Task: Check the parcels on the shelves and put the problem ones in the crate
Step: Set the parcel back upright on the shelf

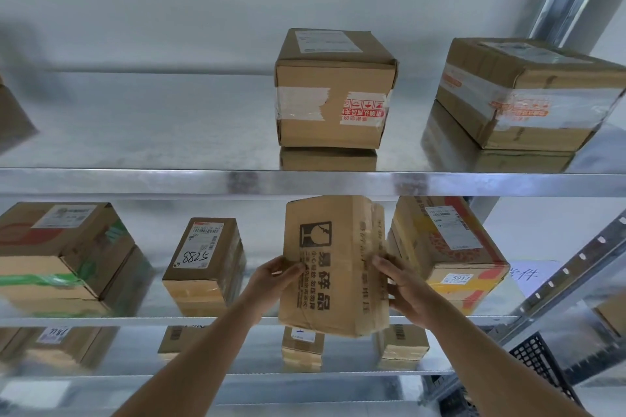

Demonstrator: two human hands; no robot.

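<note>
Head view: at frame centre, the left hand [274,276] and right hand [403,284] grip opposite sides of a brown fragile-marked parcel [333,267], held upright before the middle shelf [237,321]; black crate [538,364] at lower right.

Matt creased cardboard parcel [333,267], glossy reflective galvanised metal shelf [203,181], shiny clear tape on cardboard box [333,88], black plastic crate [538,366]

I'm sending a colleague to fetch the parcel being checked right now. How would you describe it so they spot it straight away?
Look at the metal rack's middle shelf, just right of centre. There the left hand and right hand hold a worn brown box up on end. Unlike its neighbours, it bears a black broken-glass fragile symbol and large black printed characters.
</note>
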